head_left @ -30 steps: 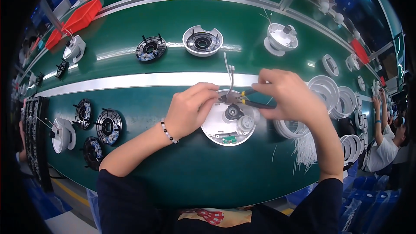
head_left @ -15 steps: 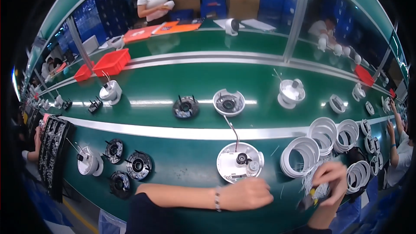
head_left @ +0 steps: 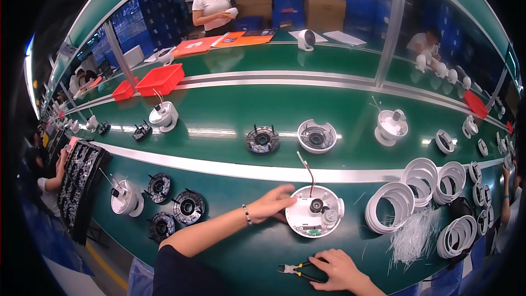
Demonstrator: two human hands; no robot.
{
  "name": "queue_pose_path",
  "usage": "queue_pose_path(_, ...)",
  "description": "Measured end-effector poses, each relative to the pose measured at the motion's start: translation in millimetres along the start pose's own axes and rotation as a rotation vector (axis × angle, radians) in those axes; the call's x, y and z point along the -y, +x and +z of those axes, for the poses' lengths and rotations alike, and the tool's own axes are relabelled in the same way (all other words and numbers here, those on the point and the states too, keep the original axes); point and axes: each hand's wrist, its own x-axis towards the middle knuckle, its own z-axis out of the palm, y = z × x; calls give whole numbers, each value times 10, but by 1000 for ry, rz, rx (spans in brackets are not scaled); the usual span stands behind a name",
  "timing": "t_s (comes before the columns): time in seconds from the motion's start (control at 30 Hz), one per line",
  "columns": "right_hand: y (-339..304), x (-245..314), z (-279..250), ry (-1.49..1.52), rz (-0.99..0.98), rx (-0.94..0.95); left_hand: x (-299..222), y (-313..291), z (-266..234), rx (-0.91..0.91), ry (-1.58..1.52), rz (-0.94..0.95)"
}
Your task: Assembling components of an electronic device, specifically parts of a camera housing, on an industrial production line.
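A round white plastic housing (head_left: 300,219) lies open side up on the bench, with a black lens part, a small green board and a wire standing from its top. At its left rim is my left hand (head_left: 269,203), fingers stretched out and apart, the fingertips at the edge. Below the housing, my right hand (head_left: 337,269) has its fingers around the handles of yellow-and-black side cutters (head_left: 296,268). The cutters lie low over the bench, jaws pointing left. Whether they rest on it I cannot tell.
Stacked white rings (head_left: 389,208) and a heap of thin white strips (head_left: 411,238) lie to the right. Left are black round parts (head_left: 189,207) and a white camera body (head_left: 126,197). More parts sit on the green belt (head_left: 219,115) beyond the white rail. Other people work at both sides.
My right hand has come left from the strips to below the housing with the cutters. My left hand has drawn back from in front of the housing to its left rim. The view has shifted.
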Motion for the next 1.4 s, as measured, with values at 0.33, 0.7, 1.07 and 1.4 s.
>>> queue_pose_path(0.33,-53,-1,171,-113,44,-44,-273,-212,-656,-241,-129,221)
queue_pose_path(0.7,-28,-108,-279,-293,-117,-520,-222,377,-2843,-837,-405,476)
queue_pose_path(1.07,-73,-845,-1419,-802,659,-447,-97,999,-1771,-776,268,227)
queue_pose_path(1.4,282,-171,-1376,-509,548,-868,-416,1241,-1593,-595,194,159)
